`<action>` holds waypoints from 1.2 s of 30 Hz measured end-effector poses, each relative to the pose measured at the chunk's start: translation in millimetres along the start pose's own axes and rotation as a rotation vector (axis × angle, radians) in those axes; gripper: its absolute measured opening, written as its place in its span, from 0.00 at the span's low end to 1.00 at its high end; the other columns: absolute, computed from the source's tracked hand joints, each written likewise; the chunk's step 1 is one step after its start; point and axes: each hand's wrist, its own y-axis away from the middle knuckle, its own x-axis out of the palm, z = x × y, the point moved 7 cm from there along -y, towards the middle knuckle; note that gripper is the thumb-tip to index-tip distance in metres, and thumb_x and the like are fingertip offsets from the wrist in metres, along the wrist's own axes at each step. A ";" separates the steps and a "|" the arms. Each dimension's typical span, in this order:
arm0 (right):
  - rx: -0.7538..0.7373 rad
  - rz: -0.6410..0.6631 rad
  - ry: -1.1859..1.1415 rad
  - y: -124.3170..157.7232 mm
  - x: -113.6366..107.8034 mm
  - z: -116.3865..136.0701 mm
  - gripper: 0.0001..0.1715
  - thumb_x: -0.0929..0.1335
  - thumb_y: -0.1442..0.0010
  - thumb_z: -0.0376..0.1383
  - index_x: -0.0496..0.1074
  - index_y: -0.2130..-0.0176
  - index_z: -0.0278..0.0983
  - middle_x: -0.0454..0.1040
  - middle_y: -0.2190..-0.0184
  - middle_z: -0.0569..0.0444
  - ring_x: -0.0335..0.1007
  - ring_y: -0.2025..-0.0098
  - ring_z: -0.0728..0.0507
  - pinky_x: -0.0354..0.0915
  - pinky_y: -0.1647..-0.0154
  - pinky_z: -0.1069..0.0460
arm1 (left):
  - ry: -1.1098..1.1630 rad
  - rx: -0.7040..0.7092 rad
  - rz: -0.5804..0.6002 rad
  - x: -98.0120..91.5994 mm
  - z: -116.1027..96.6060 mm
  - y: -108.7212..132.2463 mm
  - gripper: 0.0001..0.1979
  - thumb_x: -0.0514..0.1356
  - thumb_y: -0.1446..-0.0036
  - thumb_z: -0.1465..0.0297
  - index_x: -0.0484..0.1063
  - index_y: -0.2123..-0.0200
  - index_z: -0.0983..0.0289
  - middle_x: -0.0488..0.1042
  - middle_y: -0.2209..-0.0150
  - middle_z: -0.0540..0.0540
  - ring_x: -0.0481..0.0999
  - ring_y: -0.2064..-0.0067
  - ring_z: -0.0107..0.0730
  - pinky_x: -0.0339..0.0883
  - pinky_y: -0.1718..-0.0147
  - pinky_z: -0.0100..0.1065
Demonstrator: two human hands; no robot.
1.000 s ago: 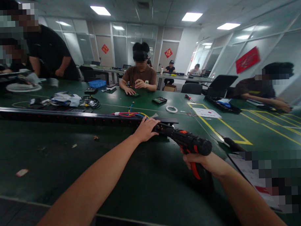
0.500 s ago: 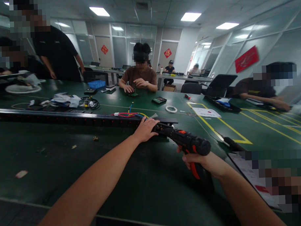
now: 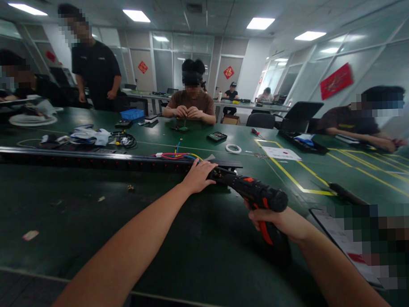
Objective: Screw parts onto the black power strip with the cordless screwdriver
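My left hand (image 3: 197,177) lies over the right end of a long black power strip (image 3: 124,165), fingers on top and thumb along the near side, gripping it. Red, blue and yellow wires (image 3: 177,155) stick out beside that hand. My right hand (image 3: 274,216) is wrapped round the handle of a black and orange cordless drill (image 3: 259,194), held level. The drill's nose points left at the strip's open end, just right of my left fingers. The bit's exact contact there is too dark to make out.
Small brass-coloured screws (image 3: 130,188) lie on the green table (image 3: 194,252). Beyond the strip are a white ring (image 3: 233,148), a green circuit board (image 3: 217,136), a red screwdriver (image 3: 256,133) and bundled cables (image 3: 90,136). A clipboard (image 3: 342,242) lies at right; co-workers sit around.
My hands and the drill stay almost in place. The standing person at left has straightened up and shifted right. The seated person opposite has brought both hands together. The dark tool at right has moved right.
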 end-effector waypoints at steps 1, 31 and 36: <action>0.001 0.000 0.003 0.0 -0.2 -0.1 0.21 0.78 0.54 0.41 0.73 0.61 0.39 0.75 0.77 0.59 0.72 0.75 0.44 0.67 0.71 0.49 | -0.002 0.001 -0.001 0.1 0.2 0.1 0.34 0.69 0.34 0.62 0.65 0.29 0.60 0.71 0.31 0.65 0.65 0.27 0.52 0.40 0.24 0.62; 0.004 0.021 0.023 -1.8 -2.1 -3.3 0.21 0.78 0.53 0.41 0.72 0.61 0.38 0.76 0.77 0.59 0.72 0.74 0.44 0.67 0.70 0.49 | 0.001 0.007 -0.004 3.9 3.2 -0.2 0.34 0.69 0.33 0.62 0.64 0.28 0.60 0.71 0.31 0.65 0.64 0.26 0.52 0.40 0.24 0.62; -0.005 0.016 0.020 -1.5 -1.6 -2.0 0.21 0.78 0.54 0.40 0.72 0.61 0.38 0.75 0.77 0.60 0.72 0.75 0.45 0.66 0.71 0.49 | 0.005 0.004 0.005 2.0 1.3 0.0 0.34 0.69 0.33 0.62 0.64 0.29 0.61 0.71 0.31 0.65 0.64 0.26 0.52 0.40 0.24 0.63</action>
